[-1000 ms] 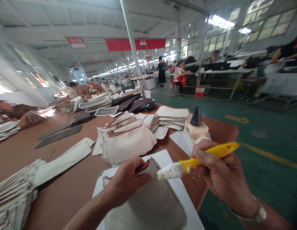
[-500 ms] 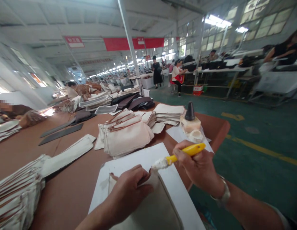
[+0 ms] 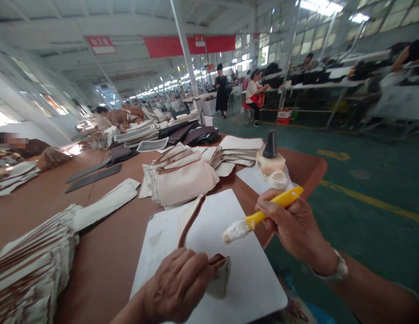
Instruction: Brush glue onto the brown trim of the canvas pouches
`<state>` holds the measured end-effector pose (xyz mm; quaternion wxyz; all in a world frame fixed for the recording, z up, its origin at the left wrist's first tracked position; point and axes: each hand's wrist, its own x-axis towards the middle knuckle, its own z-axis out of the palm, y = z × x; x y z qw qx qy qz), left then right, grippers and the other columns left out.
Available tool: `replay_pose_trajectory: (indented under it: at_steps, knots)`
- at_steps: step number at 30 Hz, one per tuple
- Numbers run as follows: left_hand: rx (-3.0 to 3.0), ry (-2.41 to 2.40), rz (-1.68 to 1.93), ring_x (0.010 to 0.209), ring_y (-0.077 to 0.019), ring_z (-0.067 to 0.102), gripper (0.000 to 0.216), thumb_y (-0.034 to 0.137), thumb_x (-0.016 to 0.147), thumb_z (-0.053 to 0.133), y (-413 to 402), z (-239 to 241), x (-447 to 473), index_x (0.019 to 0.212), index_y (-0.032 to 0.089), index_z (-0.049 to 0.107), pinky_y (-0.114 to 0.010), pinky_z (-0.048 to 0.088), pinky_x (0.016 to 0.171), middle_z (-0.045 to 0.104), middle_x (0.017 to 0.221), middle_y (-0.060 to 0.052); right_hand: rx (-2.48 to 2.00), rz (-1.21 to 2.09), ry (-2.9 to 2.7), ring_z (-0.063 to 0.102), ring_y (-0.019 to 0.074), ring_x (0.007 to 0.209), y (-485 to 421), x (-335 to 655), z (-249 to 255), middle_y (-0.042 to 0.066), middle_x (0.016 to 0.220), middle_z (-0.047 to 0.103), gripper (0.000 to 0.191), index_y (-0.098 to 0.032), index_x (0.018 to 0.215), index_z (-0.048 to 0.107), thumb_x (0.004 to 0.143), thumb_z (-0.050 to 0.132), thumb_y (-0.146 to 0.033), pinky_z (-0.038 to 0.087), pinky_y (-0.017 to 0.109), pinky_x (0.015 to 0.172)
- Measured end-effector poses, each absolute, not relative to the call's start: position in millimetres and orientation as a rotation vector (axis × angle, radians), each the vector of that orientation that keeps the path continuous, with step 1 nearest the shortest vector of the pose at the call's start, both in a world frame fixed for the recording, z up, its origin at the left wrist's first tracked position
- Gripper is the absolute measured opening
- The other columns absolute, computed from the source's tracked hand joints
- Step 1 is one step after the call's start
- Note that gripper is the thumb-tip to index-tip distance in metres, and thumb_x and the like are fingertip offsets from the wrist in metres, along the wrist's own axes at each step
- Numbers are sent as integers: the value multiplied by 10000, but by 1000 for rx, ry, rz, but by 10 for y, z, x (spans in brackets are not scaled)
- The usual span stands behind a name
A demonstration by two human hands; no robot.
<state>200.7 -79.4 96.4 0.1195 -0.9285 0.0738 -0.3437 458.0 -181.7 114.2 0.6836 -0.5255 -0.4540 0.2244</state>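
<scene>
Left hand (image 3: 177, 288): grip clamped on a beige fabric piece (image 3: 220, 278) with brown trim, pinched at its near end so the panel folds over the fingers. A brown-edged strip of the same piece runs away from the hand up across the white board (image 3: 250, 274), toward the far edge.

Right hand (image 3: 292, 225): grip closed around the yellow handle of a glue brush (image 3: 259, 217). The white-coated bristles point left and down and hang above the board, near the fabric piece but apart from it.

The board lies on the brown counter (image 3: 104, 261) at its near corner. Just beyond the right hand stands a glue bottle (image 3: 270, 159) with a black cone nozzle, on a white sheet. Behind the board lies a stack of beige fabric pieces (image 3: 182, 177) with brown trim; a 2nd fanned stack (image 3: 30, 270) lies at the left. Dark strips (image 3: 94, 175) lie farther along the counter. Other people work at distant benches.
</scene>
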Motion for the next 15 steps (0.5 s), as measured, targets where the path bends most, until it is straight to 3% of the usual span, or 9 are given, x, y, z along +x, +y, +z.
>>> replay_pose_trajectory:
  at_steps: [7,12,15]
  knots:
    - [-2666,226,-995,659,-199,622,225,106,977,441,-830,1034,1979,959,89,664,-339,481,572,705,844,-123,-1186,655,-1161,432,95,462,-2047,4381,1121,-28,531,491,293,-164,797,621,986,597,-387,334,179,438]
    - [-2660,227,-1011,648,-188,610,220,100,973,447,-823,1040,1953,952,90,665,-329,479,577,703,851,-127,-1205,460,-1098,445,95,495,-2060,4461,1132,-16,592,514,279,-167,825,636,990,621,-391,328,186,448]
    - [-2670,263,-994,638,-192,605,205,110,968,459,-797,1051,1963,975,85,662,-329,466,564,699,851,-130,-1143,592,-1070,450,100,483,-1967,4430,1089,-12,566,515,309,-162,832,629,990,611,-427,333,188,447]
